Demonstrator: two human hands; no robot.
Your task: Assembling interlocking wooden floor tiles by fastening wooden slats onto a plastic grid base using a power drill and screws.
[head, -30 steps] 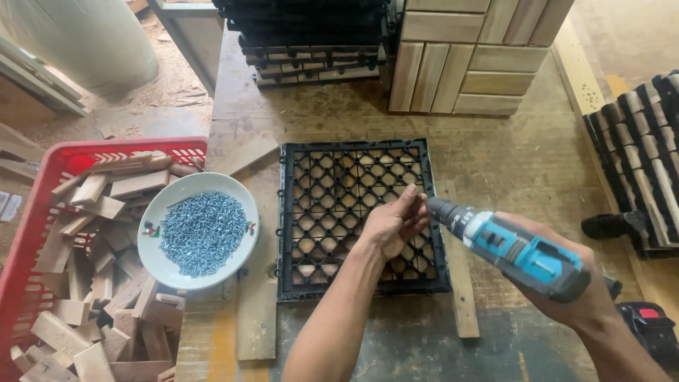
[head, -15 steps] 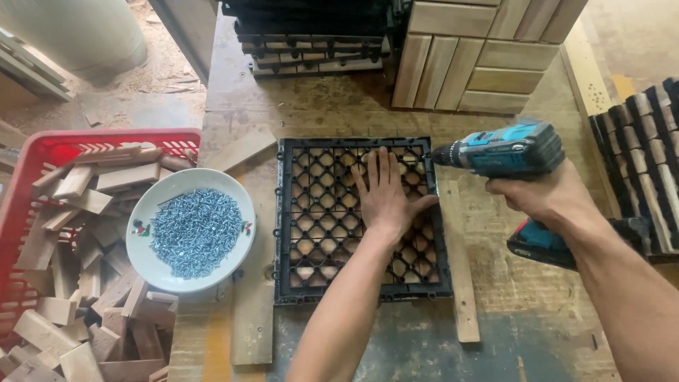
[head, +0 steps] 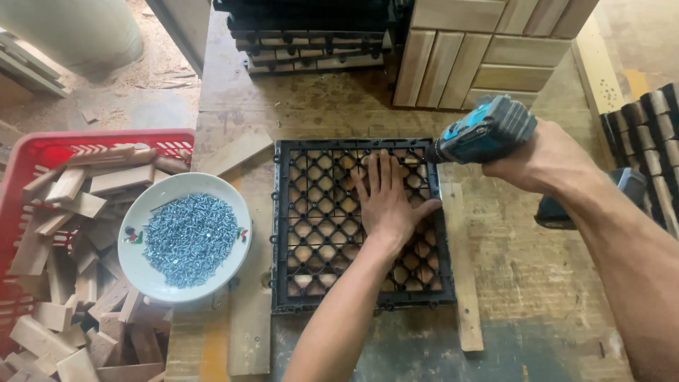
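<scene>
A black plastic grid tile point(head: 318, 233) lies face down on the wooden workbench point(head: 537, 269), with wood slats showing through its holes. My left hand point(head: 385, 201) rests flat on the grid's upper right part, fingers spread. My right hand point(head: 548, 159) grips a teal and black cordless drill point(head: 488, 131), held level with its nose at the grid's top right corner. A white bowl point(head: 145, 262) full of silver screws sits left of the grid.
A red crate point(head: 42, 152) of short wood blocks stands at the left. Finished wood tiles point(head: 481, 49) and stacked black grids point(head: 311, 35) lie at the back. More dark tiles point(head: 647, 134) lean at the right. Loose wood strips point(head: 467, 283) flank the grid.
My left hand went from pinching at the grid's right edge to lying flat on it. The drill rose from low on the right to the grid's top right corner.
</scene>
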